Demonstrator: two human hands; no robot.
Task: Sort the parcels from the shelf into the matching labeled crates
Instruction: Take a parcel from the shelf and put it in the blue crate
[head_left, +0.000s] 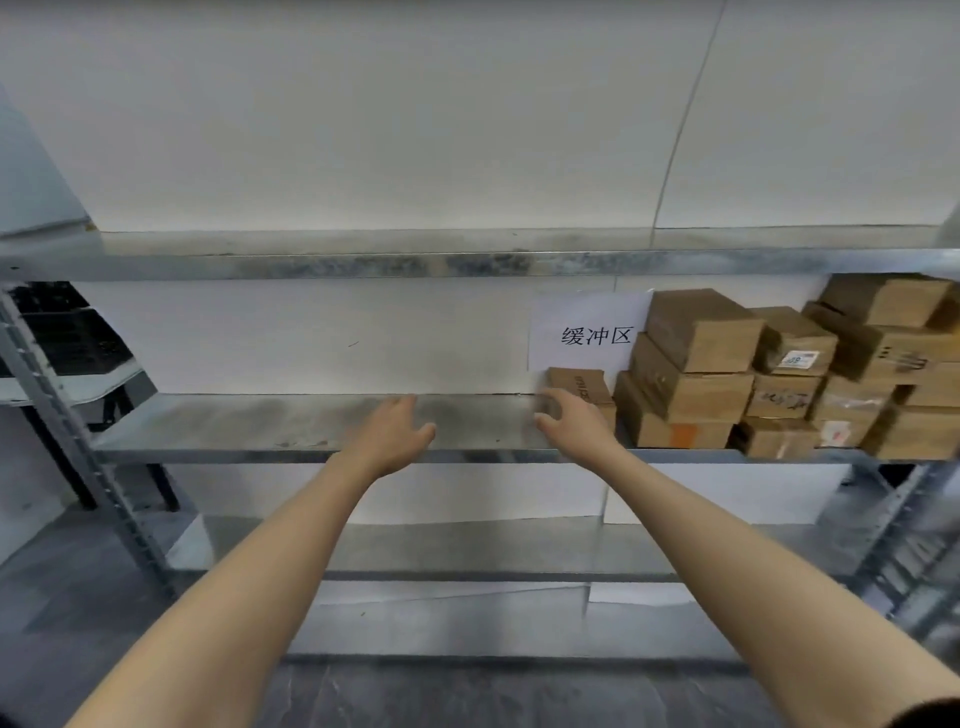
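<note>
Item: small brown cardboard parcel (577, 383), being kept on the grey galvanised metal shelf (260, 426), at the left end of a stack of brown cardboard boxes (696, 364). It is being reached for by the right hand (569, 421); fingers blurred, grip cannot be told. The left hand (395, 431) is being held open, empty. Progress: judged early; many parcels are being left unsorted; no crates are being shown.

Cardboard parcels (696, 364) on metal shelf (260, 426)
</note>
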